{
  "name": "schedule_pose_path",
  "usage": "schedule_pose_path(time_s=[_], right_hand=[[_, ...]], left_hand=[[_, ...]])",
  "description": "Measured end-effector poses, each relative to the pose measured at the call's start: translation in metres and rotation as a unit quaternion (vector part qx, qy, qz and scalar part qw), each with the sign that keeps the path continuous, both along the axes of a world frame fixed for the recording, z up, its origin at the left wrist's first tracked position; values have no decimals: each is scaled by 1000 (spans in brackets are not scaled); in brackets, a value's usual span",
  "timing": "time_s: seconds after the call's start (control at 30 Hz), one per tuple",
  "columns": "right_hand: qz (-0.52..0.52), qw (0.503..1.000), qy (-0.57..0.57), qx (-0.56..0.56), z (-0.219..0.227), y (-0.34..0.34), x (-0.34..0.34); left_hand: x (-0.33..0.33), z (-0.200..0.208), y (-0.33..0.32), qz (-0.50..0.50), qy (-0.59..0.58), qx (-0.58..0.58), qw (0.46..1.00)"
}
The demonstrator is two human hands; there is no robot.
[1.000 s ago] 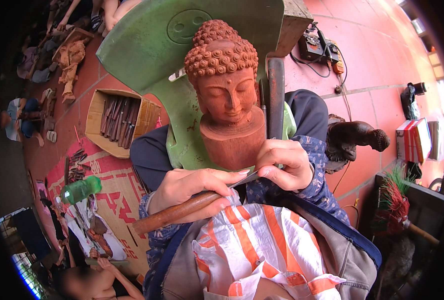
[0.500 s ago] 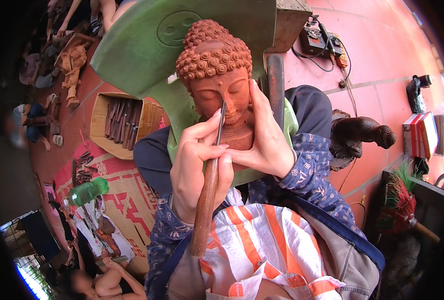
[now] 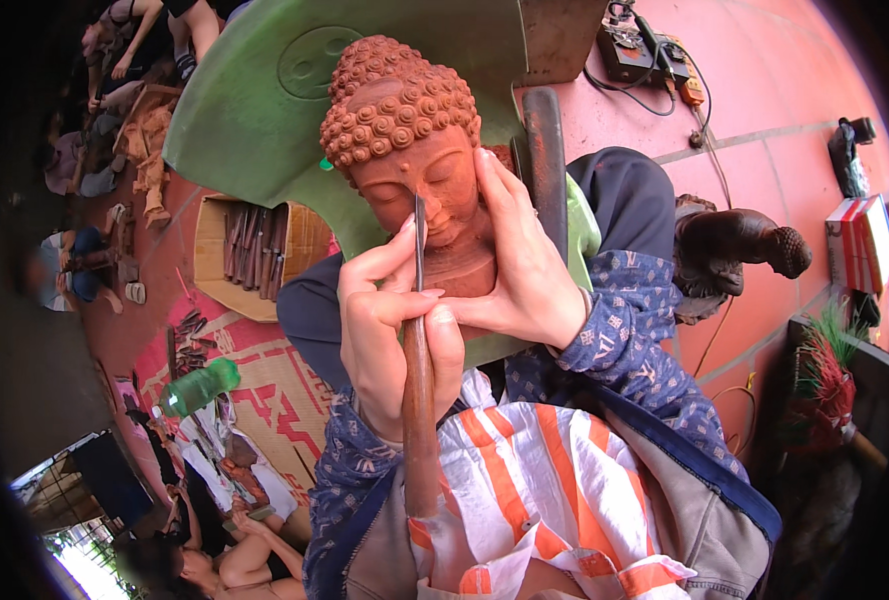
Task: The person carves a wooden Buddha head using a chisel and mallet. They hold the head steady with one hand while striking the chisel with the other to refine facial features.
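Stretching across the room, a floor of reddish tiles [image 3: 765,100] is divided by pale joints. At the left, seated people [image 3: 87,268] are seen, with a pale wooden carving [image 3: 150,150] set near them. Farther in, the tiles are covered by a red-and-tan sheet [image 3: 275,390]; a green bottle [image 3: 202,387] is laid near its left side, and above it a cardboard box [image 3: 310,235] is loaded with wooden-handled tools [image 3: 255,250]. Near the middle, a chisel [image 3: 421,430] is gripped between the fingers and thumb of the left hand [image 3: 380,335], its tip held at the face of a reddish carved head [image 3: 400,165] beside the nose; whether contact is made cannot be told. The head is set over green moulded plastic [image 3: 245,110], its hair covered in knobbed curls. Its cheek is touched by the right hand [image 3: 527,265], spread wide between thumb and fingers. Below, the lap is covered by an orange-striped white cloth [image 3: 565,470]. Just beside the head, a dark bar [image 3: 545,150] is seen; farther right, a black device [image 3: 633,62] trailed by cords, a dark carved figure [image 3: 725,245], a red-and-white carton [image 3: 858,243] and a red-and-green brush [image 3: 827,385] are placed.
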State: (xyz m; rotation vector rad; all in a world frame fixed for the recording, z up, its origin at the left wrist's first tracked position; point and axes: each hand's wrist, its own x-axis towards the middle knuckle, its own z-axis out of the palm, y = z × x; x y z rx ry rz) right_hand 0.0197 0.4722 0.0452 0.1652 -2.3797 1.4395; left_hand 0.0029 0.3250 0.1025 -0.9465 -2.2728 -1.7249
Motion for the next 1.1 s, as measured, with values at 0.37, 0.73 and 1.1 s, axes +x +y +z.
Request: schedule_pose_path(time_s=[0.37, 0.73, 1.1], right_hand=[[-3, 1000, 12, 0, -2, 0, -1], [-3, 1000, 12, 4, -1, 1, 0], [-2, 1000, 16, 6, -2, 1, -1]], left_hand=[[-7, 9, -3, -14, 1, -25, 1000], [-4, 5, 0, -11, -6, 7, 1000], [-16, 8, -12, -55, -13, -26, 998]])
